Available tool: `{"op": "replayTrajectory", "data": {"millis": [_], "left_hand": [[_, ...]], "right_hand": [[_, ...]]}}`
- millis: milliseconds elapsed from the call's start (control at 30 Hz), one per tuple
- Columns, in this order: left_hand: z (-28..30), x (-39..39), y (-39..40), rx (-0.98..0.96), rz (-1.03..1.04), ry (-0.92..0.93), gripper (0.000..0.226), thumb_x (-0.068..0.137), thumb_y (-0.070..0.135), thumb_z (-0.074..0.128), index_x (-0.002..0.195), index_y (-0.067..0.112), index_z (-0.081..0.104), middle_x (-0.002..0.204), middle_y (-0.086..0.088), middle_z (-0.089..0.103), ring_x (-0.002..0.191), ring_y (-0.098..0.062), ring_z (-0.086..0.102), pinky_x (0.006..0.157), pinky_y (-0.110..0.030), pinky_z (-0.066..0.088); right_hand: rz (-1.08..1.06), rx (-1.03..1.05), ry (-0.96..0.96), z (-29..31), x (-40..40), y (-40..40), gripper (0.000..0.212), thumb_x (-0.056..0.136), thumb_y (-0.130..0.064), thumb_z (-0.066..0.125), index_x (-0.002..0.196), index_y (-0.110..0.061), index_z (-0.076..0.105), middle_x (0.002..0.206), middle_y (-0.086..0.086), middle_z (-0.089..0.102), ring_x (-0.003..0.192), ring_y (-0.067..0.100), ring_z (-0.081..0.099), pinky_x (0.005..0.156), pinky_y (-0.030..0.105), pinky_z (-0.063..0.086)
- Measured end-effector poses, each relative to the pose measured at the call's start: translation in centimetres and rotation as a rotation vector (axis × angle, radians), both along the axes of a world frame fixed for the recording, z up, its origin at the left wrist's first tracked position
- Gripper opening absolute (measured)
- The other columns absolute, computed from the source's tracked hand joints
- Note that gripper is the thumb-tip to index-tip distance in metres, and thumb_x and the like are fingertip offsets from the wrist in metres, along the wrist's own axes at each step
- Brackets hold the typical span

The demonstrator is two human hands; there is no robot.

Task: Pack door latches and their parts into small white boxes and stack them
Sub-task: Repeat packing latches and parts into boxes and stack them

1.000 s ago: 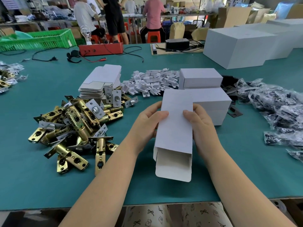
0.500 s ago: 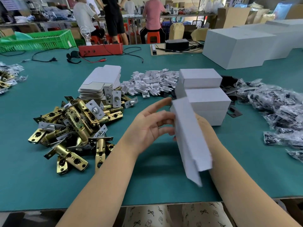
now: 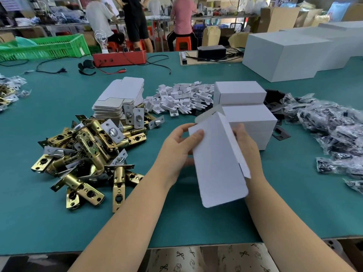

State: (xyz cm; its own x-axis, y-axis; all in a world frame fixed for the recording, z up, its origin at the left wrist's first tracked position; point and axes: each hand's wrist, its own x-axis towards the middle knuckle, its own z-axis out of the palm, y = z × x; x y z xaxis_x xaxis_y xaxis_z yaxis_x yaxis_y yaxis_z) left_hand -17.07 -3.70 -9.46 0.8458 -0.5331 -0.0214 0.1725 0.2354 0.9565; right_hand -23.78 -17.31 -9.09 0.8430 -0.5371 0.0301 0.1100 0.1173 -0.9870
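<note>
A small white box [image 3: 218, 160], folded into shape with its end flaps loose, is held tilted above the green surface [image 3: 176, 222] by both hands. It is gripped at its upper left edge by the left hand [image 3: 176, 148], the thumb laid on the front panel and the fingers curled behind; its right side is held by the right hand [image 3: 245, 146], whose fingers are curled round the edge and partly hidden by the card. Just behind the held box a stack of closed white boxes [image 3: 247, 114] is seen on the surface. To the left of the held box a heap of brass door latches [image 3: 86, 154] is spread, and beyond that heap a pile of flat box blanks [image 3: 119, 99] is set. Behind the held box small white card inserts [image 3: 182, 97] are scattered, and to its right clear bags of dark parts [image 3: 330, 130] are piled.
</note>
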Motion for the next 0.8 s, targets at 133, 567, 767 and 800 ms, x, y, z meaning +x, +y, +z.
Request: {"op": "replayTrajectory", "data": {"millis": [133, 567, 767, 800], "left_hand": [[0.1, 0.3, -0.1, 0.032, 0.169, -0.072, 0.003, 0.09, 0.023, 0.067, 0.09, 0.026, 0.067, 0.076, 0.004, 0.071, 0.068, -0.012, 0.068, 0.057, -0.025, 0.054], [1.1, 0.4, 0.7, 0.106, -0.105, 0.32, 0.037, 0.091, 0.038, 0.054, 0.115, 0.012, 0.067, 0.094, -0.005, 0.07, 0.078, -0.02, 0.064, 0.069, -0.03, 0.051], [0.8, 0.8, 1.2, 0.105, -0.149, 0.348, 0.031, 0.091, 0.008, 0.047, 0.084, 0.01, 0.076, 0.076, -0.007, 0.07, 0.067, -0.019, 0.067, 0.06, -0.028, 0.057], [0.9, 0.8, 1.3, 0.077, -0.125, 0.342, 0.029, 0.091, 0.007, 0.047, 0.088, 0.009, 0.076, 0.079, -0.007, 0.071, 0.07, -0.02, 0.067, 0.062, -0.029, 0.057]], "right_hand": [[0.106, -0.019, -0.006, 0.2, 0.2, 0.7, 0.019, 0.092, -0.038, 0.052, 0.111, -0.04, 0.058, 0.091, -0.005, 0.07, 0.065, 0.014, 0.063, 0.058, 0.03, 0.051], [0.337, 0.037, 0.057, 0.1, -0.8, 0.3, 0.016, 0.093, -0.026, 0.059, 0.083, -0.037, 0.065, 0.078, -0.006, 0.071, 0.064, 0.011, 0.066, 0.052, 0.024, 0.051], [0.459, 0.049, 0.083, 0.1, -1.1, -0.2, 0.013, 0.089, -0.028, 0.065, 0.1, -0.033, 0.067, 0.09, -0.001, 0.074, 0.074, 0.017, 0.069, 0.059, 0.027, 0.054], [0.518, 0.086, 0.07, 0.1, -1.2, -0.4, 0.019, 0.088, -0.028, 0.064, 0.106, -0.034, 0.067, 0.097, 0.001, 0.074, 0.078, 0.018, 0.07, 0.06, 0.028, 0.054]]}}
